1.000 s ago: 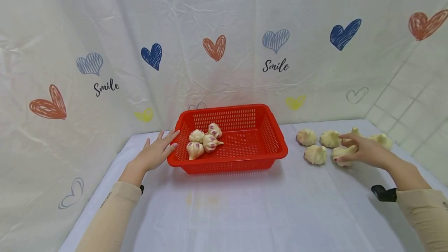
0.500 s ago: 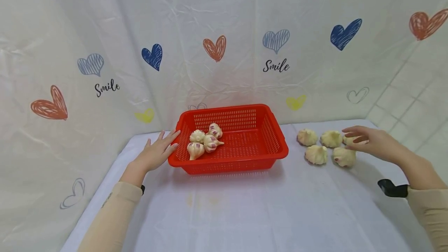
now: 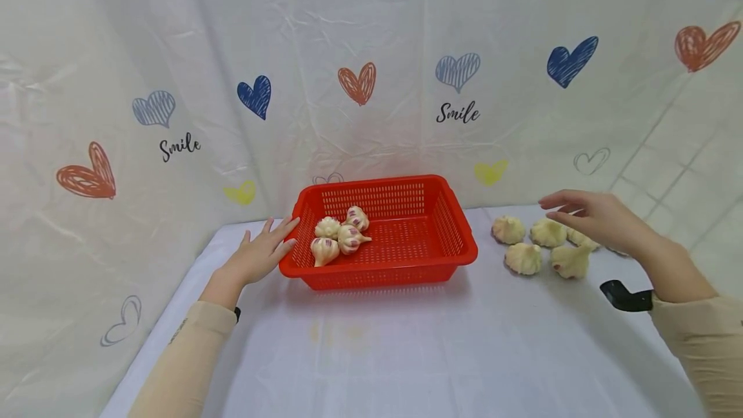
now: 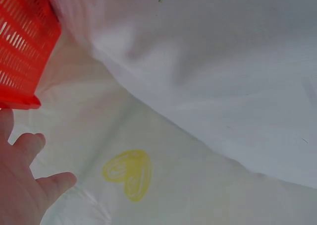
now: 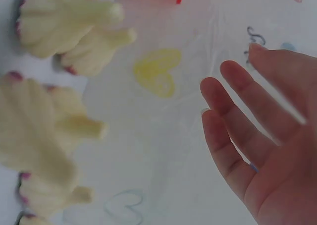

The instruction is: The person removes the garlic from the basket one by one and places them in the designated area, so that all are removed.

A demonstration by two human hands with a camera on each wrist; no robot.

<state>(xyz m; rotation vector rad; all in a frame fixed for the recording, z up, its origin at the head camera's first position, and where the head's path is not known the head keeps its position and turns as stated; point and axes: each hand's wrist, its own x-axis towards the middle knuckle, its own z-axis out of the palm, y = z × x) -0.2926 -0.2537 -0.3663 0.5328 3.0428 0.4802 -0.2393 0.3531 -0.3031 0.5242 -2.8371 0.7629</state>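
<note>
My left hand (image 3: 255, 257) lies with straight, spread fingers at the left rim of a red plastic basket (image 3: 377, 271). In the left wrist view, a fingertip meets the corner of that basket (image 4: 22, 102). Above a group of garlic bulbs at the right, my right hand (image 3: 609, 221) hangs with loosely bent fingers and nothing in them. Nearest below it are a front bulb (image 3: 570, 262) and a back one (image 3: 547, 233); others are partly hidden behind the hand. The right wrist view shows my right hand (image 5: 267, 140) apart from the bulbs (image 5: 29, 121), palm visible.
Several garlic bulbs (image 3: 349, 238) lie together in the left part of the basket. Two more bulbs (image 3: 524, 258) sit at the left end of the right-hand group. Behind the white-covered table (image 3: 383, 353) hangs a curtain (image 3: 400, 134) printed with hearts.
My right hand has come up off the front bulb, gone right, then back left and higher over the group. My left hand stays at the basket rim.
</note>
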